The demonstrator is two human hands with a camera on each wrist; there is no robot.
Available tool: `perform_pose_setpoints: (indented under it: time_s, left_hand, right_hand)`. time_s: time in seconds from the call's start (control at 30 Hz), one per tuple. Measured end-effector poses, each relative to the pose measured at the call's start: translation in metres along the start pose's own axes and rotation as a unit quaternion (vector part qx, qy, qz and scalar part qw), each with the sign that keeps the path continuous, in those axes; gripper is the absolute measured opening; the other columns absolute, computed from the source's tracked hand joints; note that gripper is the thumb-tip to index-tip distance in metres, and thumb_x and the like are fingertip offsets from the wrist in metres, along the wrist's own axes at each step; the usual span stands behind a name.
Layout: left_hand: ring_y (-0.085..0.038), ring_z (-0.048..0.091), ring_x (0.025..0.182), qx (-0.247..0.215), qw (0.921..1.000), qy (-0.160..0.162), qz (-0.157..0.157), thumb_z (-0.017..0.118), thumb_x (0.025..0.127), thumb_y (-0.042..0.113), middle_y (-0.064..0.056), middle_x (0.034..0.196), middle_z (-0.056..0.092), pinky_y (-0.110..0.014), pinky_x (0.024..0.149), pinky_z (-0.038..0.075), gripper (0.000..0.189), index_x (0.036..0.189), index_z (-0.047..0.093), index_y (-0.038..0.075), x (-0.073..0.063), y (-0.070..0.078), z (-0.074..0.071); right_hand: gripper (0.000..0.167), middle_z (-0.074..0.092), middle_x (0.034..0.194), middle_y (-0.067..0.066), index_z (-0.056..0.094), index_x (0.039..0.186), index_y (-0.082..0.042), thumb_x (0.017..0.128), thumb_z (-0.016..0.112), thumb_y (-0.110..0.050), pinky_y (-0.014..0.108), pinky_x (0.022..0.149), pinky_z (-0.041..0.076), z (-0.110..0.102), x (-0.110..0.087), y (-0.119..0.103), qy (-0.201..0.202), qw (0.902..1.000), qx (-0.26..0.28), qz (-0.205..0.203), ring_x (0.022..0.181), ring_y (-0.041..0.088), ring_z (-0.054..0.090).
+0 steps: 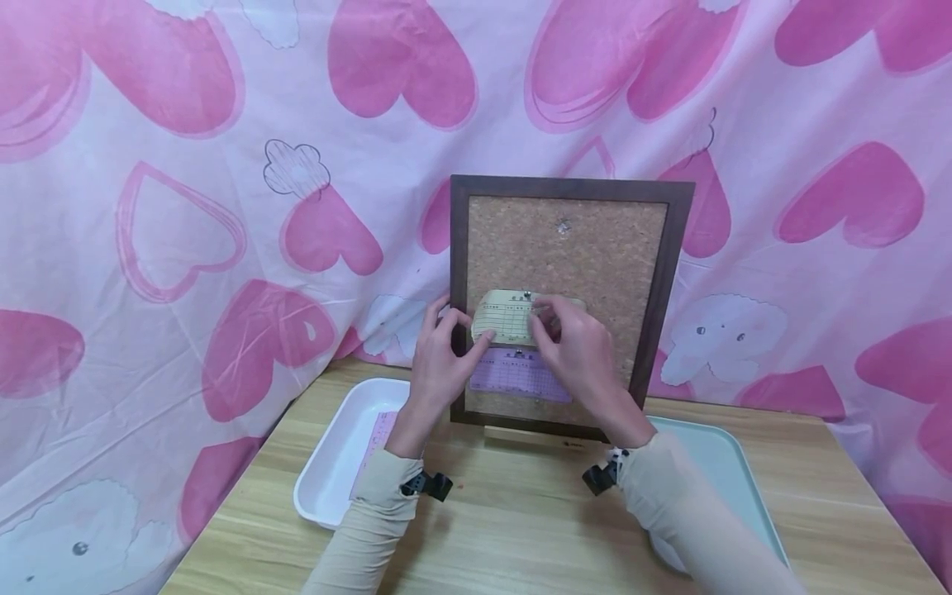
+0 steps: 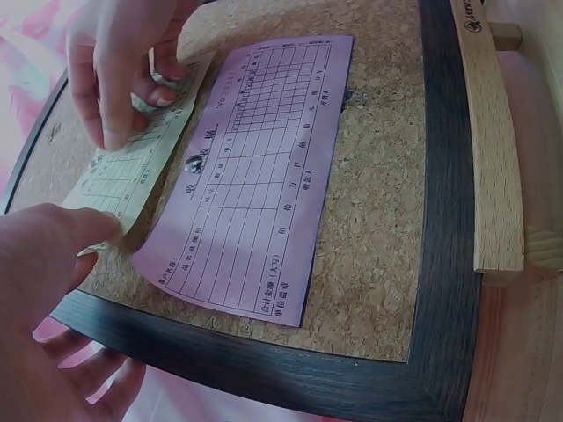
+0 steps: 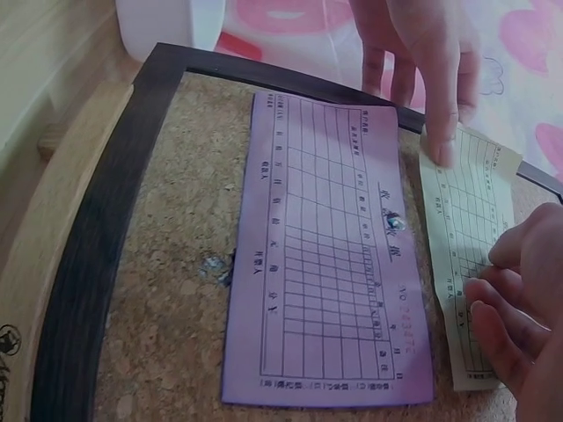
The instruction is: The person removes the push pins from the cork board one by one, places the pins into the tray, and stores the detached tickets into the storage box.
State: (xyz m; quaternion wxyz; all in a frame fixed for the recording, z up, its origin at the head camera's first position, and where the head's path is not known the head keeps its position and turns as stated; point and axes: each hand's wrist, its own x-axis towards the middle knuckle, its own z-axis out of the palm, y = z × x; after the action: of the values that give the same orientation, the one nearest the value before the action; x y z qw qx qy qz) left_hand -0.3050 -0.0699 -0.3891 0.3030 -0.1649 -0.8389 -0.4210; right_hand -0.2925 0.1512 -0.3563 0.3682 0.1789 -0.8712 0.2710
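A pale yellow receipt slip lies against a framed corkboard, with a pushpin at its top edge. My left hand holds the slip's left end, thumb on the paper and other fingers at the frame's edge. My right hand grips toward the slip's right part, bent fingertips on the paper close to the pin; its palm hides that end. Just below, a purple receipt slip is fixed to the cork by a pushpin and hangs flat.
A white tray with a pink slip stands left of the board. A pale green tray is at the right, partly behind the right sleeve. Silver pins show on the upper cork. Heart-patterned cloth hangs behind.
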Motion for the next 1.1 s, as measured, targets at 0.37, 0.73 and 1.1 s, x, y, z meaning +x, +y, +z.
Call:
perform_pose_setpoints:
  time_s: [0.37,0.73,1.1]
  left_hand:
    - [-0.044,0.062,0.137,0.018,0.9997,0.018,0.001,0.085,0.095,0.033,-0.016,0.161,0.052,-0.059,0.104,0.059,0.028,0.098,0.067,0.012,-0.003,0.002,0.004]
    - [-0.041,0.064,0.134,0.022,0.9996,0.017,0.001,0.084,0.096,0.035,-0.016,0.161,0.051,-0.055,0.1,0.061,0.031,0.104,0.068,0.009,-0.002,0.001,0.005]
    - [-0.038,0.069,0.121,0.022,0.9987,0.032,-0.032,0.083,0.092,0.056,-0.015,0.156,0.054,-0.048,0.084,0.061,0.05,0.104,0.067,0.01,0.001,0.009,0.012]
  right_hand:
    - [0.02,0.08,0.09,0.005,0.074,0.12,-0.01,0.103,0.072,-0.021,0.032,0.054,0.053,0.004,0.009,-0.003,0.044,0.9989,0.001,-0.014,0.065,0.016,0.07]
    - [0.019,0.078,0.089,0.004,0.075,0.12,-0.011,0.104,0.07,-0.02,0.032,0.053,0.054,0.007,0.015,-0.004,0.051,0.9985,0.006,-0.018,0.065,0.015,0.07]
    - [0.018,0.078,0.09,0.005,0.077,0.119,-0.012,0.103,0.071,-0.02,0.034,0.054,0.055,0.01,0.016,-0.002,0.058,0.998,0.011,-0.02,0.068,0.016,0.071]
